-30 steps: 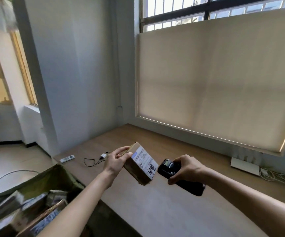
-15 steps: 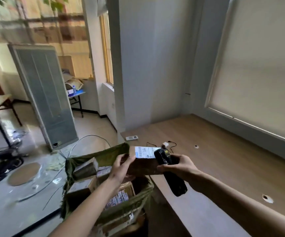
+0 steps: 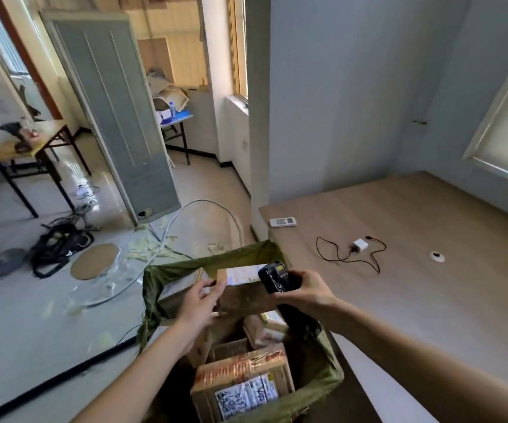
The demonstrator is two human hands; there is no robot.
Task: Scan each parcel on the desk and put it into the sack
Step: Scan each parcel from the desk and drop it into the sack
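Observation:
My left hand holds a small brown cardboard parcel with a white label on top, above the open mouth of the green sack. My right hand grips a black handheld scanner, its head right beside the parcel's label. The sack stands on the floor against the wooden desk and holds several taped cardboard parcels. No other parcel shows on the visible part of the desk.
On the desk lie a white remote, a white charger with a black cable and a cable hole. Left of the sack, the floor has a white hose, debris, a black bag and a leaning grey door panel.
My view has swung left and down from the desk to the sack. Both hands carried the parcel and scanner from over the desk to above the sack's opening.

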